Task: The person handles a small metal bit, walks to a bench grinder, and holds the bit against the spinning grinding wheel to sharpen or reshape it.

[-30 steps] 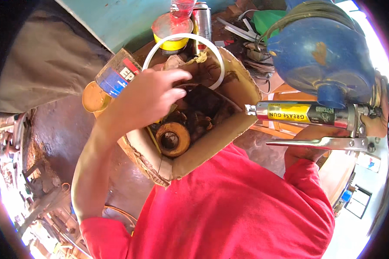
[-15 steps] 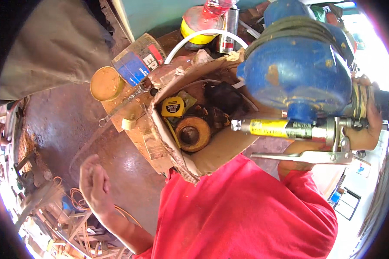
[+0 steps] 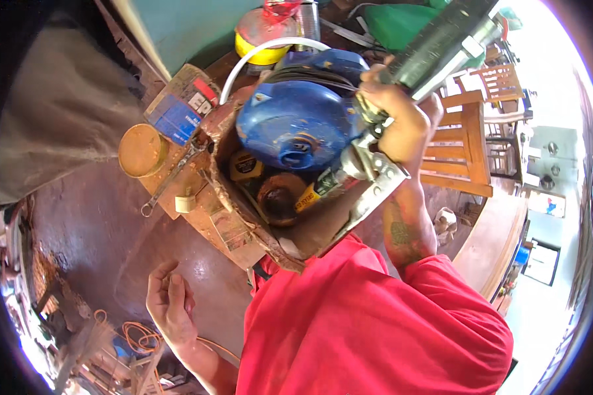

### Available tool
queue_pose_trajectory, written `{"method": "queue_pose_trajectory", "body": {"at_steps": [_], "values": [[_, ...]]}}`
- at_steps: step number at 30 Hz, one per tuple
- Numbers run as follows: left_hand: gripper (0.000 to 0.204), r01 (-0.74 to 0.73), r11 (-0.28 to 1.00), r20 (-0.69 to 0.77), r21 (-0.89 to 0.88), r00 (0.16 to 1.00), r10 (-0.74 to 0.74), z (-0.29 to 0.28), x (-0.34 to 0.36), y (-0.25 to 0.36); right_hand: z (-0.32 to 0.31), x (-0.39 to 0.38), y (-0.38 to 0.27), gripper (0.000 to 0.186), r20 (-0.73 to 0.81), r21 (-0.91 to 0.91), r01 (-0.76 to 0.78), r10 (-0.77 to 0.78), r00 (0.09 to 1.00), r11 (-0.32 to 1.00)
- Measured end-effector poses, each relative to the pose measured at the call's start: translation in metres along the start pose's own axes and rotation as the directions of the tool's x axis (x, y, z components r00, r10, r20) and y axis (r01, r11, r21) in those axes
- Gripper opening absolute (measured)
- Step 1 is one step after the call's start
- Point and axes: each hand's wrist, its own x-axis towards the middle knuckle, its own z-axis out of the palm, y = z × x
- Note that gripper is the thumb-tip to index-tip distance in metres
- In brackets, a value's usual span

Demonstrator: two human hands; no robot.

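Note:
My right hand [image 3: 402,118] is closed around a bundle of tools: a silver and yellow grease gun [image 3: 336,174] and a long dark metal tube [image 3: 441,46]. Beside it, a blue plastic tool [image 3: 290,122] with a dark cord wrapped round it is over and partly inside the torn cardboard box [image 3: 306,243]. A yellow tape measure [image 3: 245,168] and a brown ring-shaped piece [image 3: 277,194] lie inside, partly shaded. My left hand [image 3: 172,296] hangs left of the box above the floor, fingers loosely bent and apart, holding nothing I can see.
Left of the box are a red-and-blue tin [image 3: 181,108], a brown round tin [image 3: 141,150] and a spanner [image 3: 174,174]. Yellow cans [image 3: 260,46] stand behind. Wooden chairs [image 3: 458,141] are at right, orange hose [image 3: 138,336] and scrap wood lower left.
My right hand has swung up and inward, bringing the blue tool over the box and the grease gun's nozzle down into it. My left hand left the box for the lower left.

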Motion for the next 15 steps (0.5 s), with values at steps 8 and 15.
{"method": "queue_pose_trajectory", "body": {"at_steps": [8, 15], "values": [[0.059, -0.047, 0.980, 0.008, -0.191, 0.999, 0.050, 0.075, -0.010, 0.020, -0.007, -0.005, 0.010, 0.071, 0.111, 0.035, 0.041, -0.045, 0.993, 0.999], [0.066, -0.360, 0.922, 0.070, -0.142, 0.926, 0.372, 0.133, -0.023, 0.062, -0.087, -0.007, 0.030, 0.091, 0.127, -0.195, 0.263, -0.241, 0.962, 0.945]]}}
